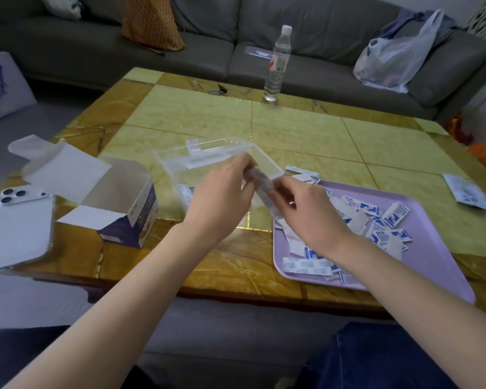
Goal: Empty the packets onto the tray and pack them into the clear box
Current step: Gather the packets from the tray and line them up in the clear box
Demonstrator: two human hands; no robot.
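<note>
Forearms cross the table's (pixel 292 130) near edge. Left hand (pixel 222 192) and right hand (pixel 306 217) both pinch one small stack of packets (pixel 260 179) over the clear box (pixel 216 147), mid-table; tray (pixel 432 262) at the near right corner. Risk: stack fans out and drops between box and tray. Cardboard box (pixel 124 200) crowds the left; freest room is probably toward the far edge.

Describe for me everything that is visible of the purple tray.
The tray is lilac, plastic-looking, rectangular with rounded corners and a raised rim. It lies flat on the table, at the right near edge. White-and-blue packets lie scattered in its left half; the right half is bare. The right hand hides its far left corner.
</note>
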